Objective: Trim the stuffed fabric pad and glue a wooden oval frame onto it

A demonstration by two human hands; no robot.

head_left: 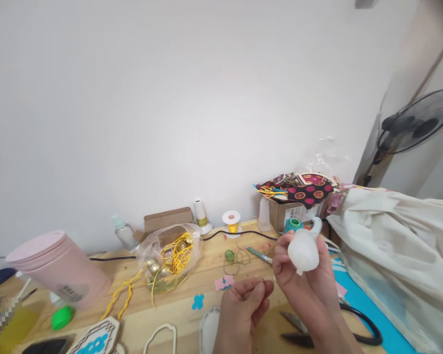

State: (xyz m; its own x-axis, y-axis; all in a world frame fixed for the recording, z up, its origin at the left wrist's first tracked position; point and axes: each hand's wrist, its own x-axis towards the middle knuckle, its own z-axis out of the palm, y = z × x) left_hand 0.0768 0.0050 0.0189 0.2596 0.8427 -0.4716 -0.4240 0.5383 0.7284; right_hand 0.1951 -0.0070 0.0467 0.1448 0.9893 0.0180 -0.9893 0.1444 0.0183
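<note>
My right hand (312, 290) holds up a white translucent, bulb-shaped thing (303, 250) with a small nub at its lower end and a curved, stem-like part at the top. Lower and to the left, my left hand (245, 307) is closed with thumb and fingertips pinched together; whatever may be between them is too small to make out. Pink flower-shaped cutouts (223, 282) lie just beyond the left hand, and a blue cutout (198, 301) is to its left. Black-handled scissors (371, 327) lie partly hidden under my right forearm.
A pink bin (62, 270) leans at the left, beside a clear bag (157, 270) with yellow cord and gold balls. Spools (231, 219), a pen (258, 254) and a cardboard box (280, 216) stand or lie toward the wall. Pale cloth (402, 246) bulges at the right.
</note>
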